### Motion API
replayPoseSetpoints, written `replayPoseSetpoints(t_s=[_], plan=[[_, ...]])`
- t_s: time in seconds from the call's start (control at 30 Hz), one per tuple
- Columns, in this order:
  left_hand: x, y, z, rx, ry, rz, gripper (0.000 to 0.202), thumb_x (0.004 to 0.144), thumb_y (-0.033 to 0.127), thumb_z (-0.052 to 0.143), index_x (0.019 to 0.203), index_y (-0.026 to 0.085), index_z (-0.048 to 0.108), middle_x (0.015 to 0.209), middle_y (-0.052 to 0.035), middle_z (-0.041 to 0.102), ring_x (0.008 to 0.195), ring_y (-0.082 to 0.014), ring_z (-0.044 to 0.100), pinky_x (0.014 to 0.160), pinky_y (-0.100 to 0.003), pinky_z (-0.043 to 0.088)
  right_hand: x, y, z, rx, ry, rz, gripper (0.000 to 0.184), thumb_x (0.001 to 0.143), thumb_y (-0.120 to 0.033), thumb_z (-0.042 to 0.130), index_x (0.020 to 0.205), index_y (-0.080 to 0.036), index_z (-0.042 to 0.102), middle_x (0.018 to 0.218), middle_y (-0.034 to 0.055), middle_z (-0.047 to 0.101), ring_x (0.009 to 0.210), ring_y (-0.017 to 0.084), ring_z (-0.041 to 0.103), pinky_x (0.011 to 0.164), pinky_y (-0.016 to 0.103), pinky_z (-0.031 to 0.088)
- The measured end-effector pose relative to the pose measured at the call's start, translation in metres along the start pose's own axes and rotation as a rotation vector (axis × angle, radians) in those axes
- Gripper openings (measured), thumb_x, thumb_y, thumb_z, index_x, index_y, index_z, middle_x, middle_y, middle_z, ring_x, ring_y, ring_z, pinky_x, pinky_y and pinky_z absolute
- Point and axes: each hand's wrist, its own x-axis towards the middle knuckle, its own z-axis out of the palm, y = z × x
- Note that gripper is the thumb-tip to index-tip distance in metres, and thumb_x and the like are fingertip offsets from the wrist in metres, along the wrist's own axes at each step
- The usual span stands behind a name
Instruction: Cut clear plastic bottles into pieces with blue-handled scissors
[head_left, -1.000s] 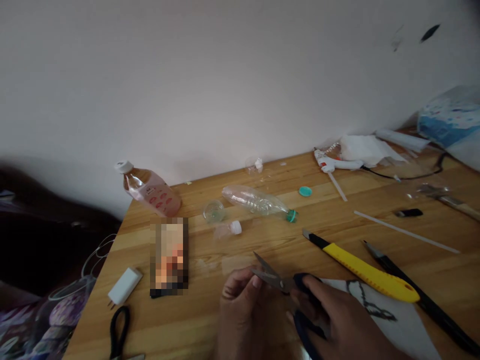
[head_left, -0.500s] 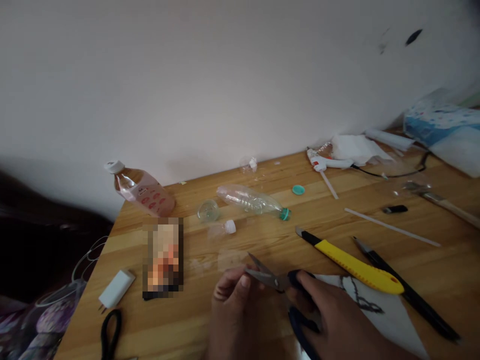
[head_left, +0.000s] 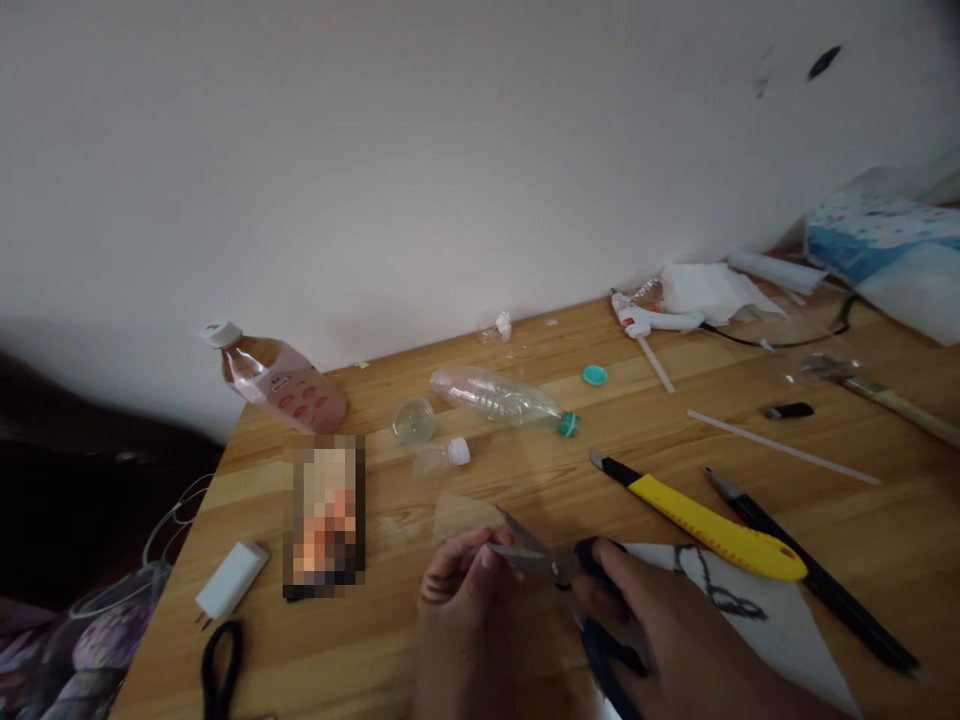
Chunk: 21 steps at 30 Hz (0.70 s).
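My right hand (head_left: 675,640) grips the dark blue handles of a pair of scissors (head_left: 551,565), blades slightly apart and pointing left. My left hand (head_left: 461,610) is curled beside the blade tips, fingers pinched on a thin clear plastic piece (head_left: 457,515) that I can barely make out. Both hands rest low at the front of the wooden table (head_left: 525,480). A white paper sheet with a black drawing (head_left: 735,610) lies under my right hand.
A yellow utility knife (head_left: 697,520) and a black pen (head_left: 810,575) lie to the right. A clear bottle (head_left: 502,398), a pink bottle (head_left: 281,380), a phone (head_left: 324,515), a white charger (head_left: 229,580) and a glue gun (head_left: 649,320) lie further back.
The view has shifted slightly right and down. The scissor blades have closed a little against what my left hand pinches. Both hands stay in place.
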Motion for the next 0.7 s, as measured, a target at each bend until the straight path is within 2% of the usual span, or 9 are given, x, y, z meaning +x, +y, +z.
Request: replayPoseSetpoints(t_s=[0.13,0.4,0.6,0.7], plan=[[0.0001,-0.0006,-0.0001,0.003,-0.019,0.006,0.017,0.062,0.026,0.091,0.075,0.027,0.081,0.075,-0.0007,0.079,0.057,-0.0104,0.068,0.061,-0.020,0.056,0.0010,-0.0028,-0.0015,-0.001,-0.015,-0.011,0.025,0.070,-0.017,0.057,0.094,-0.024,0.056,0.094,0.0096,0.074,0.080,0.026,0.073,0.068,0.039,0.057],[0.0025,-0.0026,-0.0041,0.046,0.060,0.012,0.018,0.060,0.024,0.092,0.074,0.025,0.080,0.078,-0.0008,0.080,0.065,-0.0142,0.071,0.064,-0.024,0.058,0.0019,-0.0007,0.0005,0.030,-0.027,0.024,0.024,0.072,-0.016,0.057,0.095,-0.024,0.057,0.090,0.0087,0.074,0.080,0.026,0.072,0.069,0.039,0.056],[0.0039,-0.0030,-0.0081,0.030,0.080,-0.012,0.029,0.064,0.020,0.090,0.088,0.027,0.076,0.081,0.0001,0.081,0.063,-0.0154,0.073,0.067,-0.026,0.059,0.0050,-0.0001,-0.0008,0.014,-0.071,0.013,0.018,0.078,-0.013,0.055,0.093,-0.023,0.054,0.086,0.0069,0.073,0.076,0.023,0.071,0.067,0.035,0.054],[0.0048,-0.0033,-0.0081,0.024,0.084,0.015,0.025,0.063,0.020,0.090,0.082,0.026,0.074,0.079,0.0012,0.080,0.069,-0.0154,0.074,0.070,-0.025,0.059,0.0063,-0.0007,-0.0025,0.007,-0.077,0.006,0.015,0.080,-0.015,0.054,0.092,-0.023,0.053,0.085,0.0070,0.073,0.076,0.023,0.071,0.068,0.036,0.054]])
